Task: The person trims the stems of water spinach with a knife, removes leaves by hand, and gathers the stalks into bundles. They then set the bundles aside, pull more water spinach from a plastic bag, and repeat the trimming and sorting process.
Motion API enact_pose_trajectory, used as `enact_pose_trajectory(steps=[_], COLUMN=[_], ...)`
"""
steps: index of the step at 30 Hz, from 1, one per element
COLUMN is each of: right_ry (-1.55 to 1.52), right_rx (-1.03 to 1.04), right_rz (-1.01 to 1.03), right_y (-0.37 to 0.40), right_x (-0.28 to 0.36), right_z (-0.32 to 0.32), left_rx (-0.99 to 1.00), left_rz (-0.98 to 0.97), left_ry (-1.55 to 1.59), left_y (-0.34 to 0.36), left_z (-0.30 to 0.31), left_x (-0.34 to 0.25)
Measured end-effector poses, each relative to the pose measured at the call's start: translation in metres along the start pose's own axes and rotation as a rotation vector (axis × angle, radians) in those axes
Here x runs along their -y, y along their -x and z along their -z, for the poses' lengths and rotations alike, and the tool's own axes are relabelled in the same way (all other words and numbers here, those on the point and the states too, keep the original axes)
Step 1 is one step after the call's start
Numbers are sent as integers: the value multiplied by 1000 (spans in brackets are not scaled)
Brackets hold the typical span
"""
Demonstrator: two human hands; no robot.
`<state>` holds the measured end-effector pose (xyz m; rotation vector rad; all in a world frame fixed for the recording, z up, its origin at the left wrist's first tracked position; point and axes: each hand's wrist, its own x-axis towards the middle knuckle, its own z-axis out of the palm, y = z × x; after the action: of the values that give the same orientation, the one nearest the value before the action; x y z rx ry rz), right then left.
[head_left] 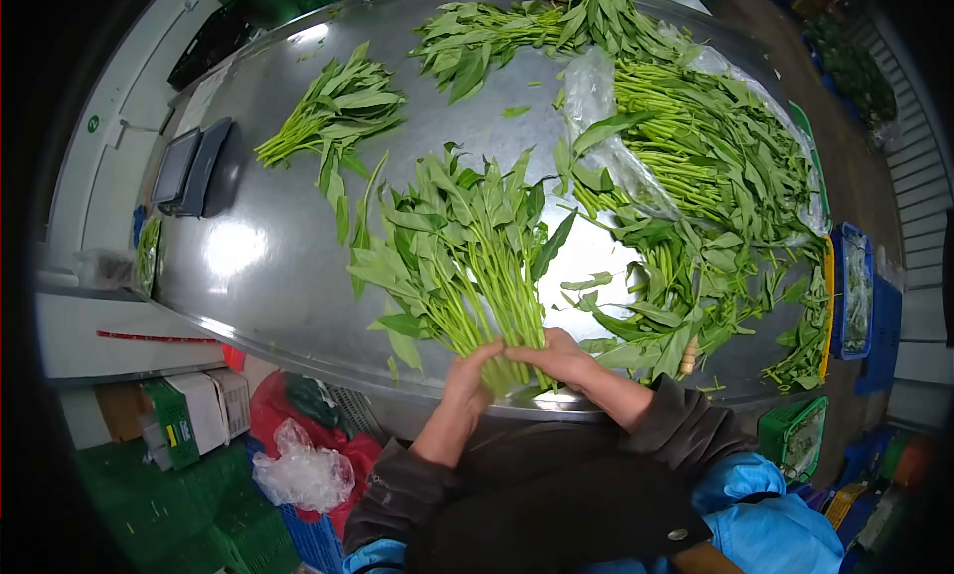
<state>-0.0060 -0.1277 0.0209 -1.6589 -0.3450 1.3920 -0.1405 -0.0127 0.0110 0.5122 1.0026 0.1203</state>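
A leafy bunch of water spinach (452,236) stands out over the metal table's near edge, its leaves pointing away from me. My left hand (473,373) is closed around the left side of its stems, close to the cut ends. From the right, my right hand (553,357) grips the same stems, the two hands almost touching. Some fingers are hidden behind the stalks. To the right of my right hand lies loose greenery, with a wooden handle (689,357) poking out of it; its blade is mostly covered by leaves.
A smaller bunch (338,107) lies at the back left of the steel table (298,311). A large pile of greens (715,147) in clear plastic fills the right side. A dark device with a screen (189,168) stands at the left. Green crates (164,504) are stacked below.
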Motion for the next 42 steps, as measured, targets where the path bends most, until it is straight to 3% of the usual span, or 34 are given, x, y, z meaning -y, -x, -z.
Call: enact_pose_trajectory(steps=[3, 8, 10, 12, 14, 23, 25, 27, 29, 31, 33, 34, 36, 39, 42], right_ry=[-162, 61, 67, 72, -271, -280, -313, -322, -155, -138, 29, -126, -398, -576, -573], right_rx=[57, -39, -31, -27, 24, 85, 127, 115, 91, -108, -368, -330, -291, -229, -126], right_rz=[-85, 22, 44, 64, 54, 20, 104, 306, 228, 189, 295, 387, 544, 653, 438], right_y=[0, 0, 1, 5, 11, 17, 20, 43, 51, 31, 33, 40, 54, 50, 33], right_x=[-2, -2, 1, 4, 10, 28, 36, 71, 84, 80, 89, 101, 120, 129, 93], right_z=[7, -1, -2, 1, 6, 12, 28, 59, 106, 130, 129, 127, 107, 63, 15], left_rx=[9, 9, -101, -74, -45, 13, -85, 47, -66, -315, -448, -330, -294, -228, -109], left_rz=[26, -8, -171, -106, -40, -43, -181, -365, -602, -658, -762, -841, -873, -884, -696], left_ry=[47, 4, -56, -56, -60, 3, -112, -24, -236, -446, -167, -132, -105, -74, 9], left_y=[6, -3, -2, -4, -3, 13, 39, 88, 116, 103, 104, 115, 121, 105, 81], left_z=[-5, -11, -25, -18, -13, -9, -5, -7, 10, 58, 66, 55, 31, -11, -41], left_x=[-2, 3, 5, 2, 0, -11, -30, -67, -95, -127, -145, -151, -145, -119, -76])
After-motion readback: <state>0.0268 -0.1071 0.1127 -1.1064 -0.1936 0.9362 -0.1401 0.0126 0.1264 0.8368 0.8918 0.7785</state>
